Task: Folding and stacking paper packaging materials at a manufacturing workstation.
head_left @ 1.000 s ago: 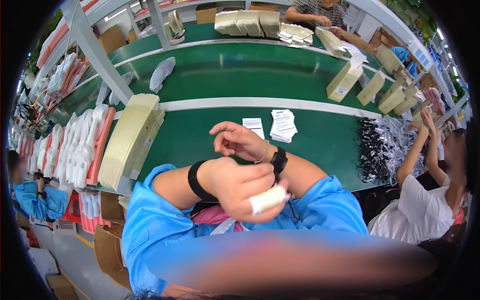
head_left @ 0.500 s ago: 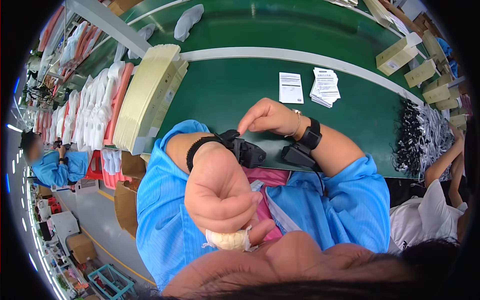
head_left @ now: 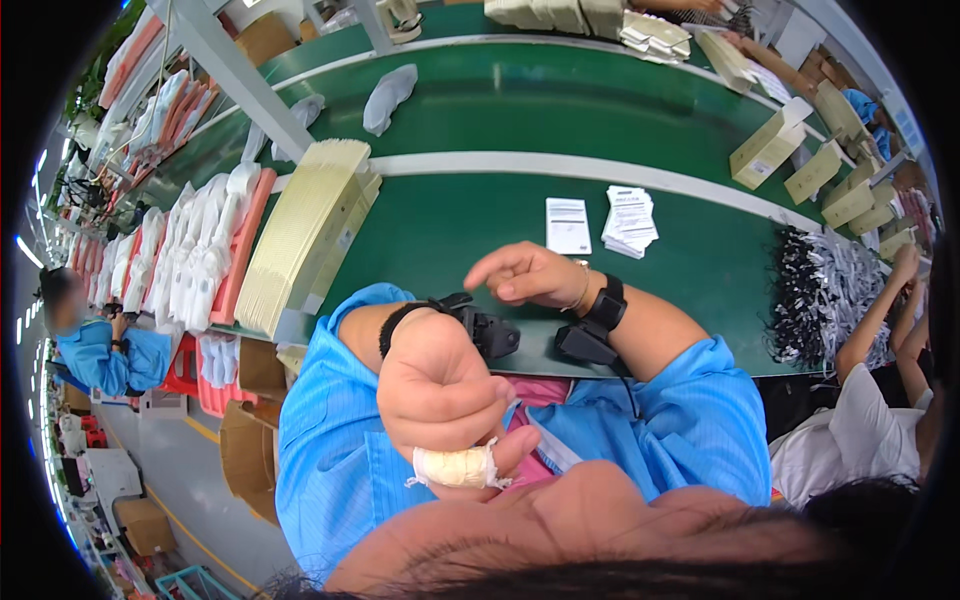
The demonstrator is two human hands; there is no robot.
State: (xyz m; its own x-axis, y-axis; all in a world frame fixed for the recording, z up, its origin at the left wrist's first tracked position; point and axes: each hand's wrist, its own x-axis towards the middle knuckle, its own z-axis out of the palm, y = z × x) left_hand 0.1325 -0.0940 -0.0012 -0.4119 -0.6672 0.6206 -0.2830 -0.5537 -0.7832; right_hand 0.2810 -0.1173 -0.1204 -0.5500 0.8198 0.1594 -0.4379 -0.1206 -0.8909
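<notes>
My left hand [head_left: 437, 385] is raised close to me, fingers curled in. A frayed white and pale yellow dressing [head_left: 456, 466] wraps one finger, and whatever the curled fingers may enclose is hidden. A black wrist camera [head_left: 490, 333] on a strap sits at that wrist, beside a dark hair tie [head_left: 397, 326]. Just beyond it is my right hand [head_left: 532, 275], empty, its index finger stretched toward the strap's end and the other fingers loosely bent. Another black wrist camera [head_left: 587, 343] is strapped to my right wrist, next to a thin bracelet [head_left: 579, 290].
On the green table [head_left: 440, 225] lie a white leaflet [head_left: 568, 226] and a leaflet stack [head_left: 629, 222]. Flat cream cartons [head_left: 308, 235] stand at left, near white-wrapped parts [head_left: 205, 240]. Black and white cords [head_left: 825, 290] are piled at right, by a co-worker's arms [head_left: 880, 310].
The view has tipped up, so the table and leaflets appear lower and more of the far side shows. My right index finger has drawn slightly off the strap. My left hand stays curled.
</notes>
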